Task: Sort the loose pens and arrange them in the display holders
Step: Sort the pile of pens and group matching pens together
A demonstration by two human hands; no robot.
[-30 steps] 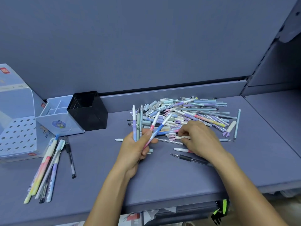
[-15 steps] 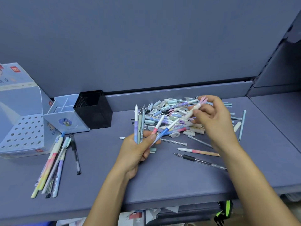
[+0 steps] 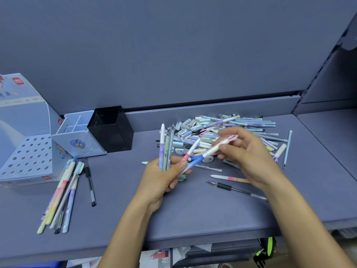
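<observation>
Head view | left grip (image 3: 162,178) clasps bundle of pens (image 3: 166,146) | right grip (image 3: 249,157) pinches pink-topped pen (image 3: 216,147) | both near loose pile (image 3: 241,122)

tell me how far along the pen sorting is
Early. Done: one small batch lies by the blue holder. In hand: the left hand grips several pens, the right hand pinches a pink-topped pen. Left: the big pile; the black holder and the blue one show no pens.

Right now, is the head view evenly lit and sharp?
Head view: soft, even light, no glare on the blue-grey shelf; the right hand and its white pen with pink forked top look slightly motion-blurred; the left hand and its pastel pen bundle, sharper.
</observation>
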